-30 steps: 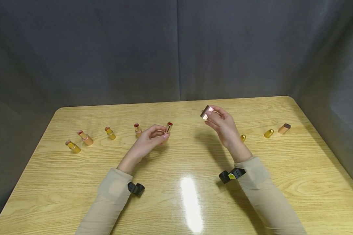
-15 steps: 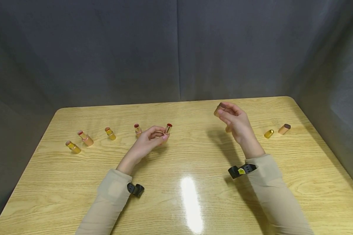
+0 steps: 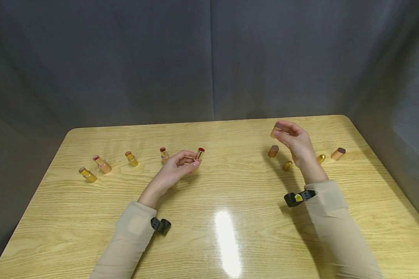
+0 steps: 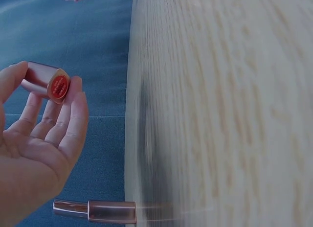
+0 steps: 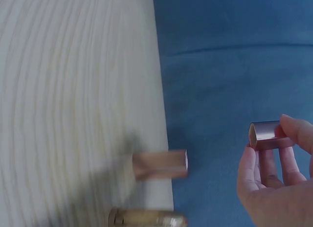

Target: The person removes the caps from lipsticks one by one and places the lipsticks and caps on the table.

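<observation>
My left hand pinches an uncapped lipstick upright above the table, its red tip facing up. In the left wrist view, the round red label on that lipstick's base shows. Over the table's back right, my right hand holds a rose-gold lipstick cap between thumb and fingers. The right wrist view shows the cap's open end. Just below the right hand stand another rose-gold cap and a rounded gold cap. Close beside the left hand is an uncapped rose-gold lipstick.
Farther left on the wooden table stand a gold lipstick, a rose-gold lipstick and another gold lipstick, all uncapped. A gold cap and a rose-gold cap are at the right. Dark curtain surrounds the table.
My right hand has moved to the right with the cap, turning it more upright. Two caps it had covered now show below it. The left hand has stayed in place.
</observation>
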A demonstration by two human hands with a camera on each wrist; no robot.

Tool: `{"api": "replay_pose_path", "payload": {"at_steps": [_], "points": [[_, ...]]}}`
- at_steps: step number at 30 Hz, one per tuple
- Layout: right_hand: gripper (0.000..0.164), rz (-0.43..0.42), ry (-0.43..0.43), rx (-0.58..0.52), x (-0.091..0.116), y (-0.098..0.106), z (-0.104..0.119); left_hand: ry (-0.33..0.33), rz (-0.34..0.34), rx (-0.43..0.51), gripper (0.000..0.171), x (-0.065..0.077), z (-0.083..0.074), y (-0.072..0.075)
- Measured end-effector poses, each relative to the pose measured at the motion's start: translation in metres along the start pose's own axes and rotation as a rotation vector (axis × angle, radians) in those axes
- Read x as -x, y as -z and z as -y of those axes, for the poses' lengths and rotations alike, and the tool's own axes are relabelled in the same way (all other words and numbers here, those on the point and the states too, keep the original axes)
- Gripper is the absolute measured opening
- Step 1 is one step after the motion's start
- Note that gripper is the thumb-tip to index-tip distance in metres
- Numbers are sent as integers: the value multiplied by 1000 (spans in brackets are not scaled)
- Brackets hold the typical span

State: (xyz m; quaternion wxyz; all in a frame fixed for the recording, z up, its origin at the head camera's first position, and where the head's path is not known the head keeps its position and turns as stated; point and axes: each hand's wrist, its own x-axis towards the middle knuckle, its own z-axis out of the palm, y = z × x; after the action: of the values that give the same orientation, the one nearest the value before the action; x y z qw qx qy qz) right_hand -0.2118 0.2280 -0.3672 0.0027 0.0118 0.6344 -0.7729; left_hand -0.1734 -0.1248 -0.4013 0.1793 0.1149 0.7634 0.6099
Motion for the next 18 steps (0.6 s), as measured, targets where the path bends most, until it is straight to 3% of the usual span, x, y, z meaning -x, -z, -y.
{"api": "replay_pose_path", "payload": {"at_steps": [10,18], "points": [[20,-27,-55,55,-4,24,-6,12,-6,-14,42,0,1,0],[20,6,-143,414,-9,42,-14,18,-2,-11,40,0,1,0]]}}
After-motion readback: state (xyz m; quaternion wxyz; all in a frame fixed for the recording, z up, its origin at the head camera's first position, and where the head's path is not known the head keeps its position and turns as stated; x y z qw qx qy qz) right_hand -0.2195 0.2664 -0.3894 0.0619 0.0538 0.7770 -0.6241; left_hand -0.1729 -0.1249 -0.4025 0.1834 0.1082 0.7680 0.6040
